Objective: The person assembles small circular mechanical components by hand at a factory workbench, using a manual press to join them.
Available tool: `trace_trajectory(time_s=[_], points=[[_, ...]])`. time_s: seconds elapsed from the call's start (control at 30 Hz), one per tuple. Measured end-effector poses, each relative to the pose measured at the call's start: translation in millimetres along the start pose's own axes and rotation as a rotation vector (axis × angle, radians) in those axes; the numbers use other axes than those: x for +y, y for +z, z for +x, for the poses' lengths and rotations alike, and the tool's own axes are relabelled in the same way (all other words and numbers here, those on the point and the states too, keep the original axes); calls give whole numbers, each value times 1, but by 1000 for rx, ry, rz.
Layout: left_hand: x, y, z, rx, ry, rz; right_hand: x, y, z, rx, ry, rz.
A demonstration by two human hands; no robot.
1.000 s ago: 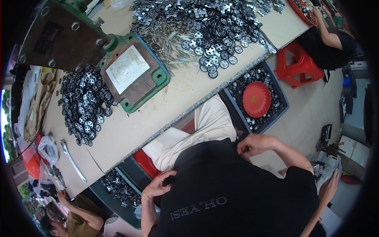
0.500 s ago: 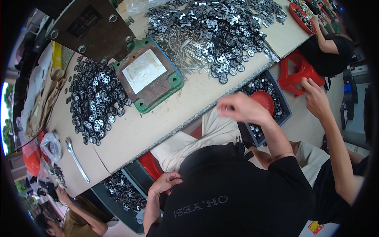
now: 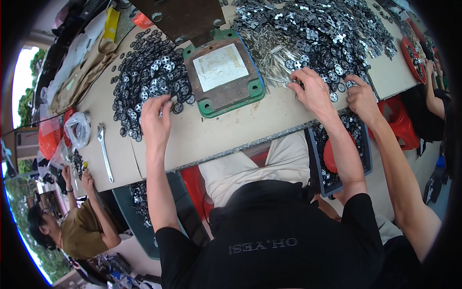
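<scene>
My left hand [image 3: 156,120] is at the near edge of a heap of small black wheels [image 3: 139,77] with silvery spokes. Its thumb and fingers are bent together, and whatever lies between them is too small to make out. My right hand [image 3: 314,94] hovers by a pile of thin metal pins [image 3: 279,60] and a second group of wheels [image 3: 332,76]. Its fingers are curved, with thumb and forefinger apart and nothing visible between them. Between my hands sits a green metal press base [image 3: 209,111] carrying a pale, worn plate [image 3: 220,67].
A co-worker's hand [image 3: 363,98] reaches to the wheels just right of mine. Dark and silvery parts [image 3: 308,24] cover the far table. An adjustable wrench [image 3: 104,151] lies left. Below the edge stand a grey bin [image 3: 369,168] with a red bowl [image 3: 337,151] and a green bin [image 3: 126,212].
My left hand has risen from beside my body to the left wheel heap. My right hand has moved forward from the table edge to the pins. The co-worker's hand has come to the wheels.
</scene>
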State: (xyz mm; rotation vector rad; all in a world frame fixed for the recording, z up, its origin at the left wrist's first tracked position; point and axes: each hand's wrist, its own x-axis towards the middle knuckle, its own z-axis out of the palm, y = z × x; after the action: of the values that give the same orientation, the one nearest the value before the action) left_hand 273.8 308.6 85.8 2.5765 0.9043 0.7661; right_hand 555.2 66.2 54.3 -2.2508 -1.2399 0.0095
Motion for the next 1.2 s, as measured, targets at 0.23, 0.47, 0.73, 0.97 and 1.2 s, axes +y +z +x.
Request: trace_trajectory(time_s=[0.23, 0.47, 0.73, 0.97, 1.2], points=[[11, 40, 52, 61, 179, 58, 2, 5, 9, 7, -42, -44], [53, 31, 45, 150, 175, 3, 5, 3, 15, 55, -32, 72], [123, 51, 67, -171, 204, -370, -4, 6, -8, 266, 59, 503], [134, 169, 185, -40, 383, -80, -17, 16, -24, 265, 30, 564], [136, 202, 205, -143, 455, 87, -15, 10, -28, 220, 95, 607]])
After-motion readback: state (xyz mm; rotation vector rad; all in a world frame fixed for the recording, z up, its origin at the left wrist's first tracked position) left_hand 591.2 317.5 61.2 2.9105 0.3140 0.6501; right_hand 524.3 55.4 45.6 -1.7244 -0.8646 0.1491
